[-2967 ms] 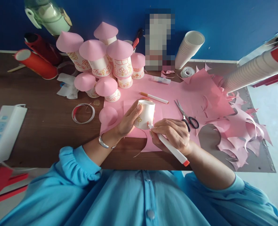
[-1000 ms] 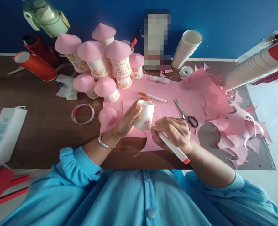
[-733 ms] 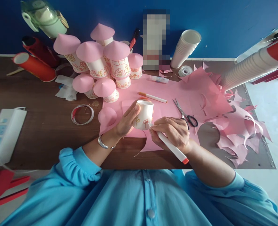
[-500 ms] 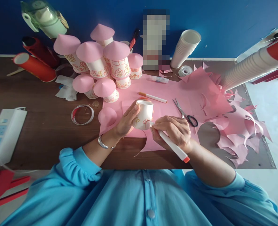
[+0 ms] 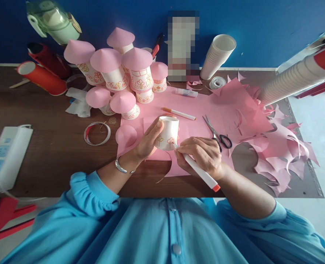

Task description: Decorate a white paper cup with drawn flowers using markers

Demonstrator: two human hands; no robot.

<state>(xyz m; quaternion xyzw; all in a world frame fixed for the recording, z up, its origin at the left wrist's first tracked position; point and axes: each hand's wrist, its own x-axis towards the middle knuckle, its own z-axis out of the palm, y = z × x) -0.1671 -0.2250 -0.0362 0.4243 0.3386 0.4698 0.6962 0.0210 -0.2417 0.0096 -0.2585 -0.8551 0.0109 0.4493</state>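
Observation:
My left hand [image 5: 150, 138] is wrapped round a white paper cup [image 5: 170, 128] with its thumb near the rim. Two outlined flowers, one yellowish and one red, show low on the cup's side. My right hand [image 5: 201, 156] grips a white marker pen [image 5: 199, 170] with a red end, its tip at the red flower. Beyond the cup, another marker [image 5: 178, 113] with an orange cap lies on pink paper [image 5: 198, 126]. To the right of it rest scissors [image 5: 217, 134] with black handles. A pink paper cone [image 5: 126, 135] sits left of my left hand.
Several decorated cups with pink cone tops [image 5: 137, 60] stand at the back left. A tape roll [image 5: 97, 134] and a power strip [image 5: 10, 157] lie on the left. Stacked white cups [image 5: 218, 55] stand at the back, with pink scraps [image 5: 277, 154] on the right.
The marker tip has shifted slightly left along the red flower, my right hand moving with it. My left hand holds the cup nearly still.

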